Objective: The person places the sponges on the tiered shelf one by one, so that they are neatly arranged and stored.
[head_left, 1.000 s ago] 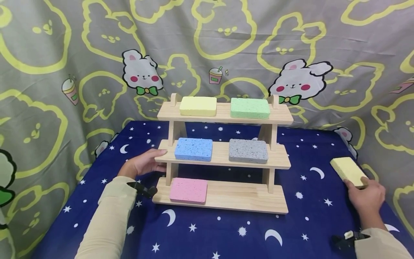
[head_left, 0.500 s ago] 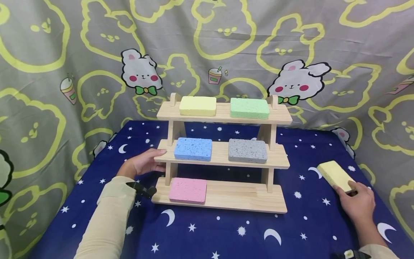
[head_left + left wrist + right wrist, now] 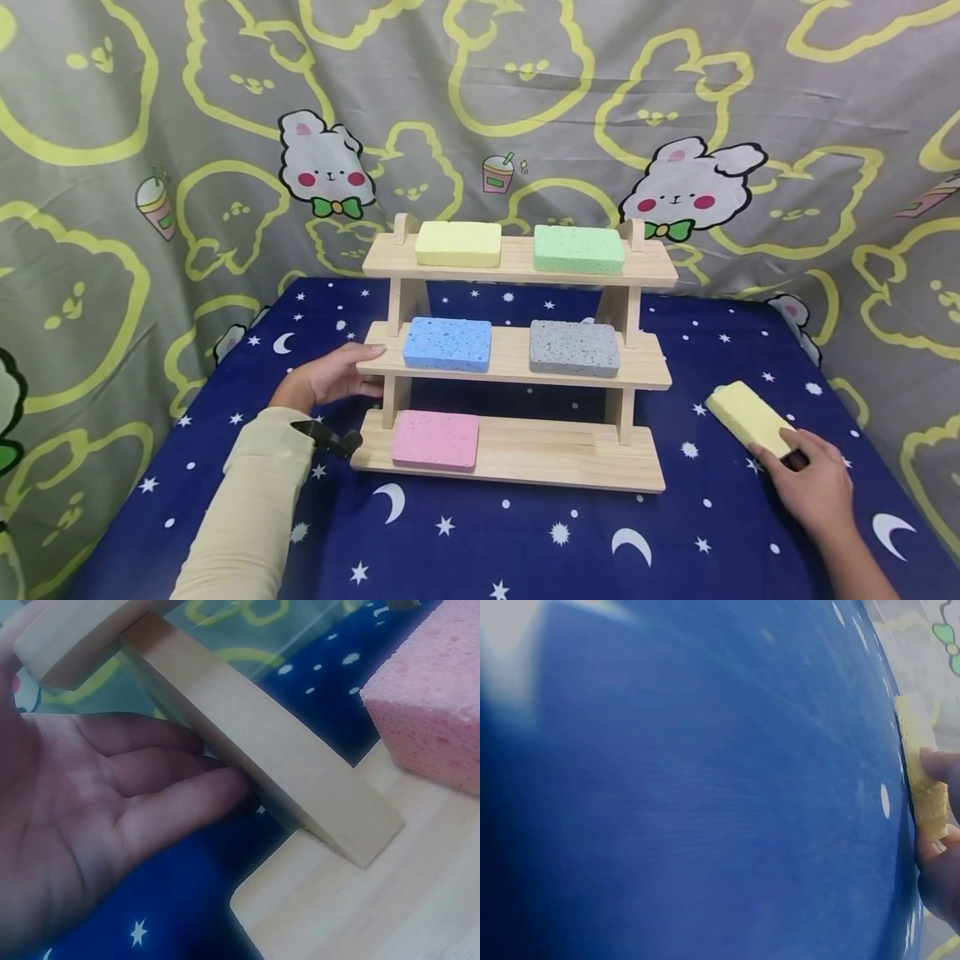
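A three-tier wooden display shelf [image 3: 555, 462] stands mid-table. At its left end my left hand [image 3: 335, 377] holds the middle board, thumb on top. Its fingers [image 3: 191, 799] reach behind the upright in the left wrist view. On the right, my right hand [image 3: 813, 483] grips the near end of a yellow sponge [image 3: 750, 417] between thumb and fingers. A pale greenish bit shows at that sponge's far corner; what it is, I cannot tell. In the right wrist view the same sponge [image 3: 915, 761] is at the right edge.
The top board carries another yellow sponge [image 3: 458, 244] and a green sponge [image 3: 578, 249]. Below them are a blue sponge [image 3: 447, 344] and a grey sponge [image 3: 574, 348]. A pink sponge [image 3: 435, 440] lies at the bottom left. Behind the star-patterned cloth [image 3: 525, 542] hangs a printed curtain [image 3: 420, 75].
My right hand has moved left across the table's right side, towards the shelf, carrying the yellow sponge. My left hand has kept its hold on the shelf.
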A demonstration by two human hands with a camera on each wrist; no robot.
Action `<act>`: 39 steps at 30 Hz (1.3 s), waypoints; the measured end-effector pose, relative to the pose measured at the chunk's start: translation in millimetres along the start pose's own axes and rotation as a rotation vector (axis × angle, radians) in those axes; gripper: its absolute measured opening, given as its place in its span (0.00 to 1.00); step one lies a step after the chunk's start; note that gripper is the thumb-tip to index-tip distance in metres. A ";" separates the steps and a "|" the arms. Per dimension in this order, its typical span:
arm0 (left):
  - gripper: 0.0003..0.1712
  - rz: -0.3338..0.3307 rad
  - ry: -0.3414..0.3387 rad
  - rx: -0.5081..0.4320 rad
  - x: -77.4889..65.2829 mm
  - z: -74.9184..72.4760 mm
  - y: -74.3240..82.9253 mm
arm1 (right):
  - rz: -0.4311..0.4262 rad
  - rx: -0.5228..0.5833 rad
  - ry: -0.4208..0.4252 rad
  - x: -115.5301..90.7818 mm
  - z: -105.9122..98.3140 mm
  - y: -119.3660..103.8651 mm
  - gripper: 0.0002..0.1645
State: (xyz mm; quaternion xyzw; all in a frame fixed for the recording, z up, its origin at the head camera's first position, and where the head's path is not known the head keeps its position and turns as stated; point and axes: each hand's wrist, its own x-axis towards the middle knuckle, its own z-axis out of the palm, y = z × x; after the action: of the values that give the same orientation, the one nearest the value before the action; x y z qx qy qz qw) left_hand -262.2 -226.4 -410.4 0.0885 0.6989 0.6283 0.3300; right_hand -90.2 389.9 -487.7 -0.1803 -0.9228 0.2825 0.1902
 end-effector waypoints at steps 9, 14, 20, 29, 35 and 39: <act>0.37 0.002 0.003 0.002 -0.8 -0.4 0.3 | -0.088 0.018 -0.003 -22.5 2.5 -17.3 0.28; 0.38 0.001 0.003 -0.003 -1.3 0.0 0.9 | -0.175 0.045 0.013 -32.7 2.6 -31.1 0.28; 0.37 0.003 0.000 -0.005 -1.2 0.3 0.8 | -0.221 0.118 -0.010 -43.5 0.4 -47.9 0.28; 0.37 0.002 0.002 -0.011 -2.0 2.1 2.1 | -0.289 0.164 -0.009 -55.8 -8.1 -66.2 0.28; 0.37 0.004 0.004 -0.007 -2.2 2.1 2.5 | -0.345 0.228 0.005 -62.6 -12.1 -72.4 0.27; 0.37 0.005 0.001 -0.004 -2.2 1.5 1.7 | -0.389 0.263 -0.010 -67.7 -12.9 -79.5 0.28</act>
State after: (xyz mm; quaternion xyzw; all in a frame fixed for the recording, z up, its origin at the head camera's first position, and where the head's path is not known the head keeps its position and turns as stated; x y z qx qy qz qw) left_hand -260.1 -226.1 -408.0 0.0892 0.6977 0.6304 0.3283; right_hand -43.9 304.3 -447.8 0.0285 -0.8964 0.3591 0.2581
